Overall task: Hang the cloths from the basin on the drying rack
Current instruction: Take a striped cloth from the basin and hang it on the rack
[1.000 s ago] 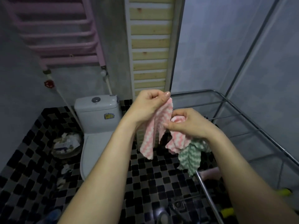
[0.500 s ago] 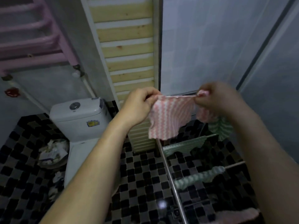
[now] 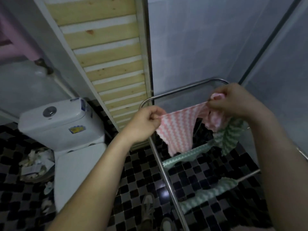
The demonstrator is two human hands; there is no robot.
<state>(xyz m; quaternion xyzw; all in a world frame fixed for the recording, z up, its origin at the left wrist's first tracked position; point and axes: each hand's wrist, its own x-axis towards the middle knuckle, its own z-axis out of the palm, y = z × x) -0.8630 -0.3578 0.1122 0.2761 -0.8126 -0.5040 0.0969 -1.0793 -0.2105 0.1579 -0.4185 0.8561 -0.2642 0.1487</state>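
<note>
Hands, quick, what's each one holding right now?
Left hand: closed, pinching one corner of the pink zigzag cloth.
Right hand: closed, gripping that cloth's other corner plus a bunched green zigzag cloth.

Pink cloth (image 3: 177,130) looks soft and ribbed; drying rack (image 3: 168,179) is shiny metal; toilet (image 3: 61,120) glossy ceramic.

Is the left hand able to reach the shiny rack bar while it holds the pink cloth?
Probably yes. The left hand is right beside the drying rack side bar, with nothing between them. Its fingers pinch the pink cloth, so the cloth would come along.
</note>
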